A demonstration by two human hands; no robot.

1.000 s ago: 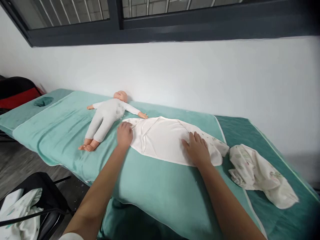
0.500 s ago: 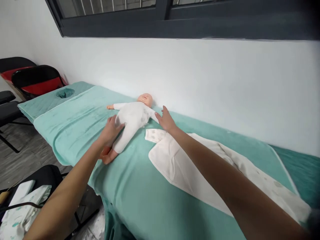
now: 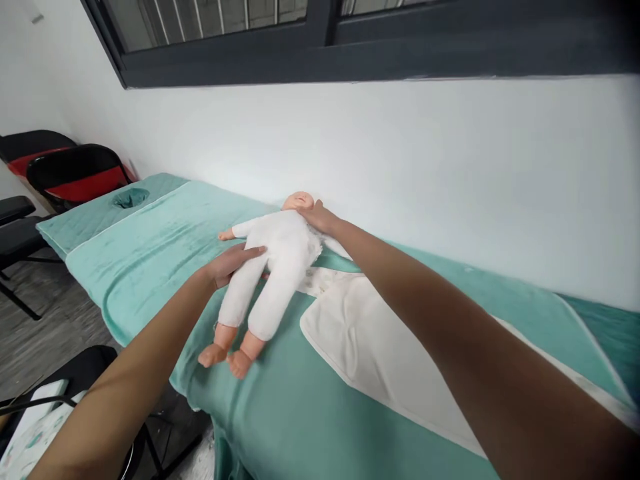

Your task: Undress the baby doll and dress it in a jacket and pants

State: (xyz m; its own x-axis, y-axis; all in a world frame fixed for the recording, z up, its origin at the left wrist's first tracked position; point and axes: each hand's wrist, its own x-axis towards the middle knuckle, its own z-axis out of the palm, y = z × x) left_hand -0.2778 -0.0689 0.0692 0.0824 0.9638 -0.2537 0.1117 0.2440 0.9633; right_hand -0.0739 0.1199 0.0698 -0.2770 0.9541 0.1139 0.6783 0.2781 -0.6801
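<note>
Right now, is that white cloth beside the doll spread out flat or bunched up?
Spread flat. The white cloth lies smooth on the green bed cover, its near edge one clean curve.

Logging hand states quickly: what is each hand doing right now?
Left hand: grips the doll at its side.
Right hand: cups the doll at neck and shoulder.

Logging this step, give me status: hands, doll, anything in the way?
Left hand gripping doll at hip. Right hand under its head and shoulder. White wrap spread beside it on teal cover. Nothing in between.
</note>
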